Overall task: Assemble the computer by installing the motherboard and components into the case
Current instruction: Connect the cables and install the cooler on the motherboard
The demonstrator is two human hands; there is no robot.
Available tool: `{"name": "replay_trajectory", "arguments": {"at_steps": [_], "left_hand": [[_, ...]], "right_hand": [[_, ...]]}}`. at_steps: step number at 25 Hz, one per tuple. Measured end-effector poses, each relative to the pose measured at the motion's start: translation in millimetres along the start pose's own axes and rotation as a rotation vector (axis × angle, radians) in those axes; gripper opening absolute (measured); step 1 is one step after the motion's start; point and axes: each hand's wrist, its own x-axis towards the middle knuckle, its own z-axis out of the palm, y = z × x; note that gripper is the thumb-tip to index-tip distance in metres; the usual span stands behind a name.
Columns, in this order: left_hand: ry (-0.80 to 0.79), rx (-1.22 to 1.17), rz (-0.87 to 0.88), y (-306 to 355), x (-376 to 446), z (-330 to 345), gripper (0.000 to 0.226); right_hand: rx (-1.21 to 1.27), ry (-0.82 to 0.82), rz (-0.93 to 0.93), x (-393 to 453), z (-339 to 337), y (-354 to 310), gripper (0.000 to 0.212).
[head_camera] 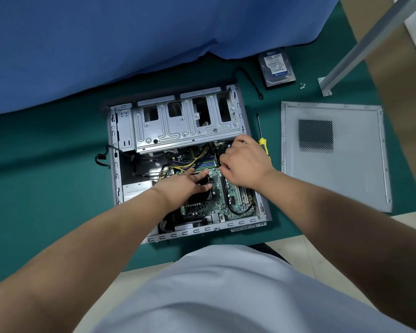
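On the green mat (46, 188) we have the open case (120, 131) lying on its side, green motherboard (226, 188) seated inside under yellow and black cables (190, 162). Our left hand (185, 185) rests flat, fingers relaxed, on the black cooler. Our right hand (246, 162) has curled fingers; whether they pinch anything we cannot tell. Beside the case's right edge lie a screwdriver (262, 140), side panel (334, 164) and hard drive (276, 67).

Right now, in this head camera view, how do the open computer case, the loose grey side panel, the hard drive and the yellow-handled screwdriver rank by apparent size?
1. Computer case, largest.
2. Side panel, somewhat smaller.
3. Hard drive and screwdriver: unsure, since the screwdriver looks longer but far thinner, and the right hand partly covers its handle.
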Motion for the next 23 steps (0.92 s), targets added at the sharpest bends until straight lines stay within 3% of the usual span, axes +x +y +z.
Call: {"name": "replay_trajectory", "arguments": {"at_steps": [6,9,11,13,14,16,19,21,23], "left_hand": [[-0.007,-0.027,-0.006,0.2,-0.8,-0.1,0.110],[-0.006,-0.038,-0.021,0.4,-1.4,-1.3,0.109],[-0.007,-0.042,-0.026,1.4,-0.9,-1.3,0.113],[-0.004,-0.055,-0.037,2.5,-1.1,-1.2,0.117],[-0.006,-0.060,-0.038,3.0,-1.6,-1.7,0.118],[-0.012,-0.070,-0.038,3.8,-2.8,-2.5,0.118],[-0.011,-0.081,-0.040,4.4,-3.4,-5.0,0.119],[-0.028,-0.086,-0.046,5.4,-4.7,-7.0,0.119],[-0.045,-0.084,-0.047,6.5,-6.4,-9.5,0.119]], "right_hand": [[0.037,-0.029,-0.014,-3.1,-6.0,-0.8,0.042],[0.247,0.035,-0.022,-6.2,-17.2,4.6,0.031],[0.422,0.207,0.168,-7.3,-22.5,16.9,0.028],[0.595,0.393,0.509,-14.0,-20.4,36.7,0.023],[0.667,0.382,0.672,-18.4,-14.5,49.1,0.021],[0.710,0.086,0.889,-26.9,4.7,70.0,0.024],[0.705,-0.394,0.919,-31.6,33.4,79.5,0.037],[0.678,-0.506,0.898,-29.5,46.4,75.1,0.044],[0.623,-0.516,0.915,-27.9,54.6,69.3,0.051]]}}
